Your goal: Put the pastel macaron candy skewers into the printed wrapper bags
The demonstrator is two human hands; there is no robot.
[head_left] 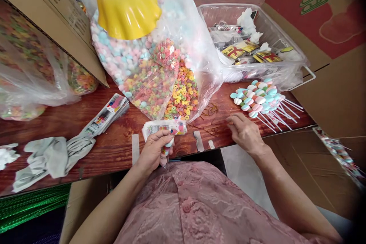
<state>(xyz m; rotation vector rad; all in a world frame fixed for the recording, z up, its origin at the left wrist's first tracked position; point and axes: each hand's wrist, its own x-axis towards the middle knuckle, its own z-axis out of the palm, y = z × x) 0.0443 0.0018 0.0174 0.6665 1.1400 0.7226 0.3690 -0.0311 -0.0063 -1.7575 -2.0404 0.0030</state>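
Note:
My left hand (156,146) is closed around a candy stick in a clear wrapper (166,148), close to my body at the table's front edge. Pastel and coloured pieces show through the wrapper; its lower part is partly hidden by the fingers. Just behind that hand lies a stack of printed plastic sleeves (180,127). My right hand (246,133) is pinched over the table, its fingertips at the end of a thin brown twist tie (219,122). More loose twist ties (211,110) lie to its left. Right of it rests a pile of candy skewers (263,97) on white sticks.
A large clear bag of candies (143,80) fills the table's middle, with a yellow bowl (128,5) upside down on it. Behind right stands a clear plastic bin (257,7). Left are a cardboard box (65,15), another sleeve stack (107,114) and grey cloth gloves (54,156).

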